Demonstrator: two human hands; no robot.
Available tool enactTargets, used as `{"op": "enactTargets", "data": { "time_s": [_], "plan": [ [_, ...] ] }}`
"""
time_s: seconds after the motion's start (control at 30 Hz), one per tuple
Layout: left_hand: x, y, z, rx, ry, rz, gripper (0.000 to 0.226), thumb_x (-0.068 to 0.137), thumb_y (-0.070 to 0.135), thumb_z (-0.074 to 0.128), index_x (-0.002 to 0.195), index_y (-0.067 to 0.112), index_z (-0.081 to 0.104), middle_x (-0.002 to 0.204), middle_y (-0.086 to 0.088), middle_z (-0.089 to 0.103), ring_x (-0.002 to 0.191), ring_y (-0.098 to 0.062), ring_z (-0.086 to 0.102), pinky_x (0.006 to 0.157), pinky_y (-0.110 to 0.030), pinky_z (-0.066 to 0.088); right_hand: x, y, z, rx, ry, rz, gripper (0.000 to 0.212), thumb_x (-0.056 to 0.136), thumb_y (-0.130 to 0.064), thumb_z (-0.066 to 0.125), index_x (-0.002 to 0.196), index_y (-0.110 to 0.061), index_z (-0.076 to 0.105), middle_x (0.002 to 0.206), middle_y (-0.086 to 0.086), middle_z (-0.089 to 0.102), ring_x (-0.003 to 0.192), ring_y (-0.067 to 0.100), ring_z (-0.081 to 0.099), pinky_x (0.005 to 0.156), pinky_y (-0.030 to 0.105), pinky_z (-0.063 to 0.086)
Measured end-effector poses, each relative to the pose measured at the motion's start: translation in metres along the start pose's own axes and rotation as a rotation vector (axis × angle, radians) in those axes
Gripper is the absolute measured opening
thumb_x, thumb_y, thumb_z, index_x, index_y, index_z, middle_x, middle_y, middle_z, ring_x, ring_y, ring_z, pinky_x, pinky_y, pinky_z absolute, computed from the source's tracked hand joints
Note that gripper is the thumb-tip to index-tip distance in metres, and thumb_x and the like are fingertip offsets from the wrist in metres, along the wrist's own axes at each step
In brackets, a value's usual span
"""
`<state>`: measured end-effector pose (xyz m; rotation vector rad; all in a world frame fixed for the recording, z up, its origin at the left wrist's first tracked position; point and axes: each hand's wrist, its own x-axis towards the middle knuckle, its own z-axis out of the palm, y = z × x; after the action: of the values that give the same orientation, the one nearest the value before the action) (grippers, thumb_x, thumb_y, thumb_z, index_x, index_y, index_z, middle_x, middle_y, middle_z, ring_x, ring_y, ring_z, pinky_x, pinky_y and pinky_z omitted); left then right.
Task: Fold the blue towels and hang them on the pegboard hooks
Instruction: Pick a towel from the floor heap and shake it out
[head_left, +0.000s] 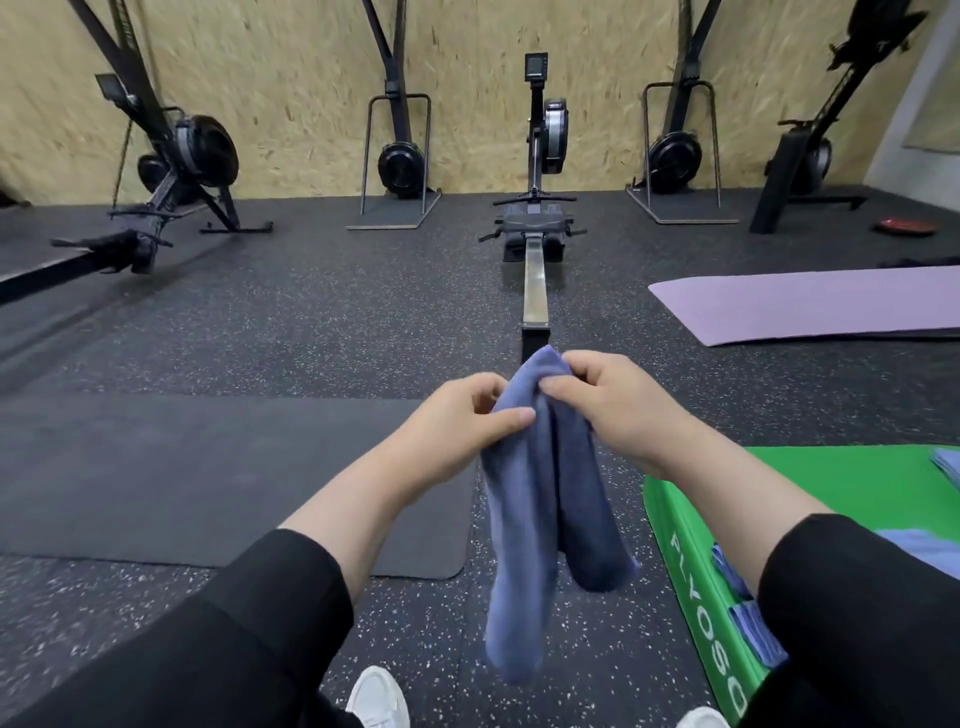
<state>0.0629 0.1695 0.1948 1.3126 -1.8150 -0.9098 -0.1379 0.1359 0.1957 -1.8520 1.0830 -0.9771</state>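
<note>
While fingers pinch: both sets of fingers (511, 415) nip the top of the blue towel (545, 499).
Hands: left hand (457, 421) and right hand (613, 405) sit close together, chest high.
Towel: it hangs bunched above the floor (311, 332).
Do it well: I think slide the hands apart and match the corners.
Green box (737, 597): more blue towels (748, 618) lie on top.
Pegboard: not seen.

More blue towels (744, 618) on the green box (831, 483) sit half hidden behind the right sleeve (852, 613).

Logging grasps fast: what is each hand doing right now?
Left hand: pinching the upper edge of the blue towel, which hangs down.
Right hand: gripping the same towel's top.
</note>
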Motion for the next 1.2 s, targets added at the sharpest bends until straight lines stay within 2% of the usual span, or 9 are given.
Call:
{"op": "enactTargets", "data": {
  "time_s": [0.13, 0.23, 0.33, 0.47, 0.53, 0.73, 0.87, 0.97, 1.2],
  "plan": [
    [-0.005, -0.018, 0.01, 0.053, -0.012, -0.022, 0.019, 0.097, 0.02, 0.062, 0.082, 0.009, 0.061, 0.072, 0.008, 0.05, 0.066, -0.005, 0.041, 0.062, -0.028, 0.033, -0.002, 0.004, -0.005, 0.041, -0.112, 0.062, 0.024, 0.079, -0.036, 0.075, 0.092, -0.016, 0.067, 0.09, 0.011, 0.072, 0.083, 0.012, 0.06, 0.079, 0.04, 0.048],
    [0.001, -0.013, 0.017, 0.105, -0.019, 0.001, 0.022, 0.096, 0.023, 0.063, 0.078, 0.012, 0.057, 0.067, 0.009, 0.047, 0.063, -0.005, 0.039, 0.057, -0.024, 0.03, -0.003, 0.007, -0.008, -0.107, -0.143, 0.055, 0.01, 0.09, -0.029, 0.075, 0.091, -0.018, 0.073, 0.082, -0.001, 0.071, 0.074, 0.004, 0.057, 0.071, 0.029, 0.044],
    [0.008, -0.015, 0.017, 0.125, -0.025, 0.01, 0.015, 0.088, 0.026, 0.069, 0.079, 0.016, 0.063, 0.069, 0.003, 0.058, 0.064, -0.007, 0.045, 0.059, -0.024, 0.035, 0.0, 0.012, -0.012, -0.203, -0.059, 0.022, 0.011, 0.094, -0.026, 0.069, 0.087, -0.019, 0.073, 0.076, -0.009, 0.067, 0.069, 0.003, 0.053, 0.067, 0.028, 0.042],
    [0.009, -0.043, 0.008, 0.335, -0.022, -0.094, 0.031, 0.086, 0.02, 0.069, 0.063, 0.019, 0.047, 0.057, 0.008, 0.043, 0.058, -0.011, 0.035, 0.052, -0.027, 0.028, 0.005, 0.019, -0.026, -0.279, 0.066, 0.022, 0.011, 0.096, -0.022, 0.066, 0.087, -0.019, 0.072, 0.072, -0.007, 0.066, 0.058, 0.0, 0.053, 0.057, 0.021, 0.044],
    [0.008, -0.061, 0.001, 0.368, 0.018, -0.147, 0.031, 0.087, 0.024, 0.069, 0.064, 0.016, 0.05, 0.058, 0.006, 0.046, 0.058, -0.011, 0.037, 0.051, -0.027, 0.028, 0.005, 0.027, -0.031, -0.241, 0.115, 0.059, 0.013, 0.098, -0.018, 0.064, 0.087, -0.016, 0.071, 0.071, -0.003, 0.064, 0.053, 0.0, 0.055, 0.051, 0.019, 0.046],
    [0.014, -0.101, -0.017, 0.361, 0.197, -0.247, 0.029, 0.091, 0.03, 0.07, 0.068, 0.015, 0.059, 0.058, 0.007, 0.052, 0.059, -0.014, 0.045, 0.054, -0.029, 0.034, 0.008, 0.074, -0.045, -0.273, 0.263, 0.173, 0.014, 0.096, -0.026, 0.064, 0.087, -0.02, 0.072, 0.076, -0.006, 0.068, 0.071, 0.013, 0.057, 0.072, 0.036, 0.05],
    [0.028, -0.111, -0.021, 0.314, 0.301, -0.239, 0.016, 0.099, 0.023, 0.059, 0.084, 0.019, 0.065, 0.075, 0.008, 0.064, 0.075, -0.016, 0.055, 0.064, -0.028, 0.039, 0.009, 0.092, -0.045, -0.271, 0.282, 0.227, 0.015, 0.096, -0.025, 0.064, 0.087, -0.019, 0.074, 0.082, 0.0, 0.071, 0.073, 0.012, 0.054, 0.07, 0.032, 0.043],
    [0.042, -0.113, -0.022, 0.295, 0.345, -0.241, 0.012, 0.101, 0.022, 0.056, 0.095, 0.019, 0.066, 0.085, 0.004, 0.068, 0.082, -0.019, 0.059, 0.068, -0.03, 0.039, 0.015, 0.1, -0.043, -0.257, 0.326, 0.261, 0.017, 0.095, -0.027, 0.064, 0.086, -0.019, 0.075, 0.077, 0.0, 0.069, 0.069, 0.013, 0.052, 0.072, 0.038, 0.05],
    [0.073, -0.112, -0.011, 0.102, 0.421, -0.271, 0.015, 0.09, 0.029, 0.072, 0.08, 0.018, 0.071, 0.072, 0.006, 0.068, 0.066, -0.013, 0.055, 0.062, -0.028, 0.04, 0.029, 0.116, -0.039, -0.177, 0.354, 0.347, 0.021, 0.082, -0.045, 0.062, 0.084, -0.028, 0.074, 0.072, -0.004, 0.07, 0.07, 0.018, 0.061, 0.076, 0.056, 0.058]
  ]
}}
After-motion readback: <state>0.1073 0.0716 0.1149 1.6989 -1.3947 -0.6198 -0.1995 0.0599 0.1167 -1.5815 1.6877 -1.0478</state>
